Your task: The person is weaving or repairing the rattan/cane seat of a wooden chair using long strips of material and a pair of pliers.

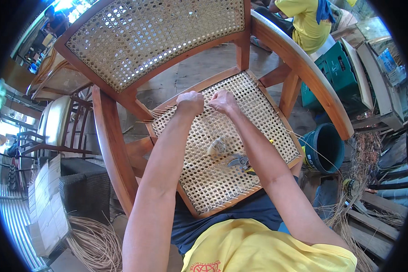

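A wooden armchair (299,68) stands in front of me, its seat a woven cane panel (204,167) in a wooden frame. Over the far part of the seat, my left hand (190,102) is closed in a fist. Close to its right, my right hand (223,101) has its fingers pinched together at the weave. Whatever thin piece either hand grips is hidden by the fingers. Loose cane ends (161,110) stick out at the seat's left edge. A pale crumpled lump (217,147) lies mid-seat, beside a cutting tool (239,162) with a grey head, partly behind my right forearm.
The caned backrest (163,36) rises at the far side. To the right are a dark teal bucket (329,148) and green crates (333,75). Coiled cane (95,245) lies at lower left, near a dark woven box (85,183). A person in yellow (310,22) sits beyond the chair.
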`<action>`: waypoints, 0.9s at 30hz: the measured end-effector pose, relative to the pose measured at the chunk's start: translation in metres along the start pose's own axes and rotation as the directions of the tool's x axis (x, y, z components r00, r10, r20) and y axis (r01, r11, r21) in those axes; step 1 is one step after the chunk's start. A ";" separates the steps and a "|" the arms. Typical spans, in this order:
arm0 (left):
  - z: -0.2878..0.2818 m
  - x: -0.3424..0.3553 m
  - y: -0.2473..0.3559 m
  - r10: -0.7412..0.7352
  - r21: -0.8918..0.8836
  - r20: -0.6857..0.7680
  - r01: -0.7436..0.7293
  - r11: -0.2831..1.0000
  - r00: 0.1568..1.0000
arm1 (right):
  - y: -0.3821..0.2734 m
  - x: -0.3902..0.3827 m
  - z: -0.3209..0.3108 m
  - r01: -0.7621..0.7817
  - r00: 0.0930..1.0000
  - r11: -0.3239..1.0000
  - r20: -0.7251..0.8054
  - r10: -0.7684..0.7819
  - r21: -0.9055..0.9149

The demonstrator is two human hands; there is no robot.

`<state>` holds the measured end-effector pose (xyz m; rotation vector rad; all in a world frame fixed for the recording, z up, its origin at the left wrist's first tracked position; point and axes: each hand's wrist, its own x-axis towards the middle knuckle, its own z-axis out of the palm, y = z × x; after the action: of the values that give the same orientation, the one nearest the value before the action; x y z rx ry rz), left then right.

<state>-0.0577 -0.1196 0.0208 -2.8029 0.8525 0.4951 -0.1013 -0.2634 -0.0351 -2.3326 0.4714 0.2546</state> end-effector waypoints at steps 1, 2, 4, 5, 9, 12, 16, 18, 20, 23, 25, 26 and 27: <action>0.009 0.004 -0.001 0.012 -0.038 -0.033 -0.013 0.999 0.999 | 0.002 0.002 0.000 0.022 1.000 1.000 0.011 -0.021 -0.021; 0.018 0.009 -0.004 0.021 -0.073 -0.067 -0.025 0.997 0.998 | 0.002 0.004 0.001 0.020 1.000 1.000 0.009 -0.020 -0.021; 0.031 0.029 -0.017 0.082 -0.100 0.056 -0.076 0.992 0.995 | -0.002 0.008 0.006 0.043 0.996 0.984 0.083 -0.029 -0.171; 0.028 0.033 -0.021 0.149 -0.136 0.177 -0.125 0.983 0.973 | -0.003 0.007 0.008 0.036 0.996 0.984 0.080 -0.023 -0.172; 0.032 0.015 -0.037 -0.018 -0.621 0.267 0.186 0.761 0.964 | -0.018 -0.017 0.016 -0.001 0.998 0.993 0.064 0.009 -0.119; 0.027 0.006 -0.033 -0.030 -0.501 0.173 0.114 0.858 0.984 | -0.013 -0.025 0.017 0.145 0.984 0.981 -0.081 -0.156 -0.129; 0.000 -0.003 -0.050 -0.253 0.076 -0.108 0.262 0.962 0.961 | -0.009 -0.031 0.016 0.118 0.986 0.986 -0.107 -0.130 -0.117; -0.014 -0.008 -0.098 -0.276 0.163 -0.241 0.319 0.934 0.930 | -0.009 -0.032 0.015 0.159 0.980 0.980 -0.104 -0.171 -0.118; -0.020 -0.012 -0.100 -0.287 0.095 -0.237 0.316 0.944 0.928 | -0.009 -0.039 0.013 0.217 0.970 0.968 -0.080 -0.227 -0.123; -0.017 -0.005 -0.078 -0.261 0.048 -0.186 0.274 0.960 0.947 | -0.015 -0.047 0.010 0.220 0.972 0.971 -0.060 -0.226 -0.098; -0.005 0.002 -0.061 -0.195 -0.096 -0.169 0.180 0.979 0.966 | -0.005 -0.039 0.006 0.218 0.975 0.975 -0.037 -0.219 -0.044; 0.005 0.009 -0.059 -0.192 -0.092 -0.174 0.178 0.980 0.966 | 0.004 -0.033 0.006 0.254 0.964 0.967 -0.090 -0.251 0.021; 0.014 0.016 -0.057 -0.220 -0.234 -0.137 0.184 0.955 0.966 | 0.012 -0.026 0.008 0.293 0.949 0.952 -0.145 -0.279 0.083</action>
<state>-0.0170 -0.0771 0.0054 -3.1252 0.5554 0.3527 -0.1308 -0.2590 -0.0402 -2.2879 0.1973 -0.0628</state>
